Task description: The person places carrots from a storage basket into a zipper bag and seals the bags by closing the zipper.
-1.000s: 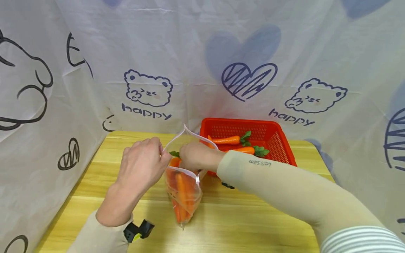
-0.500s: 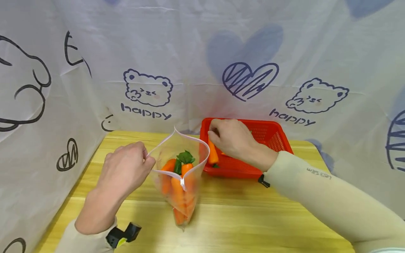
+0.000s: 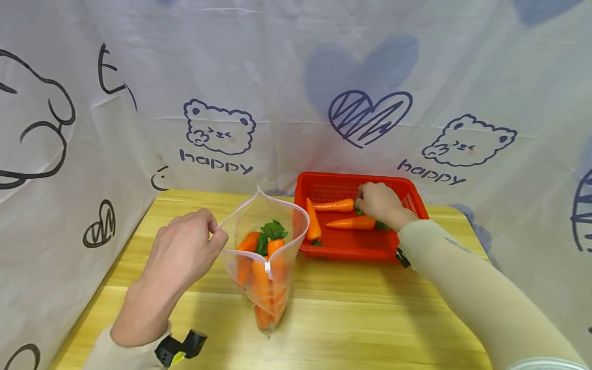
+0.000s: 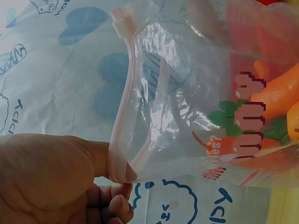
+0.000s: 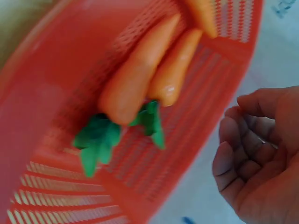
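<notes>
My left hand pinches the rim of a clear zip bag between thumb and fingers. The bag's mouth gapes, and its slider sits at the near side. Inside are several orange carrots with green leaves. In the left wrist view, the thumb presses the corner of the pink zip strip. Over the red basket, my right hand hovers near the leafy ends of two carrots. Its fingers are loosely curled with nothing between them in the right wrist view. A third carrot lies against the basket's left side.
The basket stands at the back right of the wooden table, just right of the bag. A printed cloth hangs close behind the table, and another side of cloth rises along the left edge.
My right hand has come out of the bag and moved right over the basket. One more carrot now shows fully at the basket's left. The left hand shifted slightly left, still gripping the bag.
</notes>
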Demonstrator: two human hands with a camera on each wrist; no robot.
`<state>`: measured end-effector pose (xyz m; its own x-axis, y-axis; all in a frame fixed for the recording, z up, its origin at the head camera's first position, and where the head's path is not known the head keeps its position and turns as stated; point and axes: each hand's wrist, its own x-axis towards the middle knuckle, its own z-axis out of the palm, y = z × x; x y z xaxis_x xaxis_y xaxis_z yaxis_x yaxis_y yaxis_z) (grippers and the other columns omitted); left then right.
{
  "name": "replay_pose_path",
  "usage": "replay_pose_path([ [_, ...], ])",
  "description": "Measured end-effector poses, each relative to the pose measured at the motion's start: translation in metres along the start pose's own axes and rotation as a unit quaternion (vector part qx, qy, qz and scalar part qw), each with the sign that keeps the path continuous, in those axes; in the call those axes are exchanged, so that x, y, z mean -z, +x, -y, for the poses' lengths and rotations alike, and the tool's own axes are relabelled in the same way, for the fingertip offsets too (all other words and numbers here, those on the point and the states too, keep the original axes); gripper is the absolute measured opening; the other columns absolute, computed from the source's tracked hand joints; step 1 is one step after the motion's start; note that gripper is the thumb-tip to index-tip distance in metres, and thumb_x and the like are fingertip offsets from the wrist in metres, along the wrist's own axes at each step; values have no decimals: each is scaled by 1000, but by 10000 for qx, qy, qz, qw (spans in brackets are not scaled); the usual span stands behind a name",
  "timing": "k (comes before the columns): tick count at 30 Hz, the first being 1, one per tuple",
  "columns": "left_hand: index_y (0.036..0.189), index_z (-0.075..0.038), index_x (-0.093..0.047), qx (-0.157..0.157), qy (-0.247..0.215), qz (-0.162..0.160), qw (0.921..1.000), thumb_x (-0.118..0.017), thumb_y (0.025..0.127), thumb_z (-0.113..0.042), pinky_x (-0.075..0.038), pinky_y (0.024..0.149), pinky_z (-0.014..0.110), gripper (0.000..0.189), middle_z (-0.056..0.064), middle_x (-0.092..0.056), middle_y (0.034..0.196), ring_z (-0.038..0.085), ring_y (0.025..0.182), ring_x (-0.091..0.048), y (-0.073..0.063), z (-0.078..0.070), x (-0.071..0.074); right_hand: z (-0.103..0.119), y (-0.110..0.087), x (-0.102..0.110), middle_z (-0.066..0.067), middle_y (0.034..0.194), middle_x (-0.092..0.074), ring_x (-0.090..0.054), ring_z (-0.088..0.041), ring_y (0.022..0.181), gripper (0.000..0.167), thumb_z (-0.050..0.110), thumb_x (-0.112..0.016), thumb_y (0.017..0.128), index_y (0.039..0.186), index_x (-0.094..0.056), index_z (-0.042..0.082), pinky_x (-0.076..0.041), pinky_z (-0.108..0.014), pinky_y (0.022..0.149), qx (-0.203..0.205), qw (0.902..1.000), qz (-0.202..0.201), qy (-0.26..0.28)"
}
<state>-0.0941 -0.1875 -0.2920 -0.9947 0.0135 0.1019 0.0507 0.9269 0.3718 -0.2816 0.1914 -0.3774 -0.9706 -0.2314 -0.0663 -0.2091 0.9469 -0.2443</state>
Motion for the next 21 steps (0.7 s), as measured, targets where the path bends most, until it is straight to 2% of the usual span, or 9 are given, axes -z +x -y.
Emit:
replay_pose_path([
  [5,89,-10,-63,-5,-35,-64,10000,-54,92,-19,-43,71,48,13,4,-60,75,29,74,-56,-1,-2,-2,-11,6,-13,-9,82,-62,-60,-29,80,23,26,-62,100,89,-66,7,-51,-43,74,-523,9968,605,67],
  [8,88,-10,-62,-29,-12,-115,9999,-55,92,-19,-43,71,48,12,3,-59,76,29,74,-56,-2,-4,-3,-15,10,-22,-11,79,-60,-61,-28,73,29,32,-59,104,95,-59,4,-52,-40,69,-779,9888,1245,256],
  [10,87,-10,-62,-39,9,-149,9999,-55,92,-18,-42,70,48,11,3,-59,76,29,74,-56,-2,-5,-4,-17,13,-28,-12,76,-64,-64,-27,68,37,38,-58,106,96,-62,2,-54,-38,66,-886,9812,1680,338],
  [11,86,-11,-61,-45,39,-183,9998,-56,92,-18,-41,70,47,11,3,-59,75,29,74,-55,-2,-5,-4,-33,25,-43,-10,73,-65,-63,-25,65,44,45,-56,106,93,-63,3,-55,-37,63,-792,9781,1878,418],
  [14,82,-11,-59,-134,191,-404,9989,-56,91,-16,-37,68,44,11,3,-57,74,30,73,-53,-4,-5,-6,-36,28,-50,-9,72,-69,-67,-25,68,54,50,-52,107,88,-71,4,-58,-39,68,-798,9690,2305,399],
  [15,81,-11,-58,-202,265,-521,9981,-56,91,-14,-35,67,43,11,4,-56,73,30,72,-52,-4,-5,-6,-36,27,-51,-10,76,-68,-68,-26,74,54,51,-51,108,90,-73,4,-58,-40,74,-731,9687,2348,332],
  [17,78,-11,-56,-364,407,-787,9954,-56,89,-12,-33,66,41,11,4,-53,70,30,69,-49,-5,-4,-8,-36,24,-53,-14,93,-71,-67,-29,88,56,50,-48,109,104,-74,1,-56,-45,87,-575,9701,2349,207],
  [18,77,-10,-55,-446,467,-914,9937,-56,88,-10,-32,65,41,11,3,-52,69,30,68,-48,-6,-4,-9,-21,12,-42,-20,108,-71,-68,-35,101,54,45,-48,110,116,-71,-3,-54,-49,97,-623,9708,2315,41],
  [21,76,-10,-54,-609,575,-1127,9901,-56,87,-9,-32,63,40,11,3,-50,67,29,65,-47,-6,-4,-10,-21,7,-44,-28,144,-58,-55,-45,132,60,43,-44,111,143,-57,-6,-41,-56,115,-441,9745,2190,-210],
])
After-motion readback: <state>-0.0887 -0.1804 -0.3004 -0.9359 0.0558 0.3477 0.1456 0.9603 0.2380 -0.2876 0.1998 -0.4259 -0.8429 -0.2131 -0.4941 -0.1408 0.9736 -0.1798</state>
